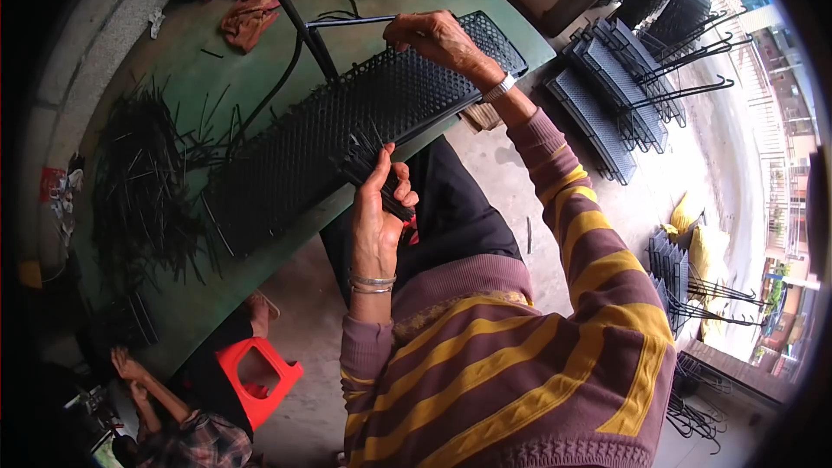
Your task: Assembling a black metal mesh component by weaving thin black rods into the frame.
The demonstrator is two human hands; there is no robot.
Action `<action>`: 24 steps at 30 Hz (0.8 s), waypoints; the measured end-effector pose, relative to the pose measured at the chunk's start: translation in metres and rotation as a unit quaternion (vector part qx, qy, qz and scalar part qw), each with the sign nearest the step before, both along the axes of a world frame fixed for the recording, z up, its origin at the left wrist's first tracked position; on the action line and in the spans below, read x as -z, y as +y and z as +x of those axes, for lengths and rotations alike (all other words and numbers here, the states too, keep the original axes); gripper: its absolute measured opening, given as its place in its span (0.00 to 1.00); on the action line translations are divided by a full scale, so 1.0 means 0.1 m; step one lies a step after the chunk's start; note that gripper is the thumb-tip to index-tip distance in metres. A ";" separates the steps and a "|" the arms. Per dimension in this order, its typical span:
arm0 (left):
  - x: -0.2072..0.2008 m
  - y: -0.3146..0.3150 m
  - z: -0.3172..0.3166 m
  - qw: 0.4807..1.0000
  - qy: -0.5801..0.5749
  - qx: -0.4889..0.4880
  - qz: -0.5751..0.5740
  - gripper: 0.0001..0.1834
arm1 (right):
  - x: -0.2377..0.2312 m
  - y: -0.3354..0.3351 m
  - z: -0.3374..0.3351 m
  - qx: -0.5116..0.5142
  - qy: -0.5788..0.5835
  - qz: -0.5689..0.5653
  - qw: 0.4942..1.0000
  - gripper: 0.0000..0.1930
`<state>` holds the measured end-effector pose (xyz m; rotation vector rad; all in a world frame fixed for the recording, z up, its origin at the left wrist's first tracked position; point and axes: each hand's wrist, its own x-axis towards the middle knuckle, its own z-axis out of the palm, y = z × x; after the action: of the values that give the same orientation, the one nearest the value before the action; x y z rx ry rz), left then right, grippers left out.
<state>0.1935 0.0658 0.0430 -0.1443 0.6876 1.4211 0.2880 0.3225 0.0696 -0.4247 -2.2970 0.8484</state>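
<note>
My left hand [379, 199] is closed around a bundle of thin black strips [357, 160], whose ends fan out above the near edge of a black perforated mesh panel [325, 126]. The panel lies lengthwise on a green table [195, 308]. Over its far right part, my right hand [442, 39] is closed with bent fingers beside the end of a metal rod [351, 22]. Whatever those fingers pinch is hidden. The rod joins a dark bar frame [303, 30] that rises from the panel's far edge.
A heap of loose black strips [143, 182] covers the table's left. Reddish cloth [251, 13] lies at the back. A co-worker's hands [130, 368] and a red stool [260, 377] show lower left. Black mesh racks with hooks [598, 108] are stacked on the floor at right.
</note>
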 end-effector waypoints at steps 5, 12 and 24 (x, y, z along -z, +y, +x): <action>-0.01 0.02 0.04 1.000 0.003 0.007 -0.006 0.10 | 0.14 -0.12 0.04 0.026 0.003 0.107 0.994 0.08; -0.04 0.00 -0.02 1.000 -0.002 0.000 0.005 0.10 | -0.03 -0.63 0.39 0.124 0.118 -0.252 0.952 0.25; -0.12 0.00 -0.43 0.994 0.104 -0.036 0.025 0.14 | 0.28 -1.62 0.88 -0.068 0.210 -0.725 0.653 0.30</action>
<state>0.1506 0.0656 0.0551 0.0195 0.8242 1.5354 0.3762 0.1608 0.0418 -0.5761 -0.7613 2.4458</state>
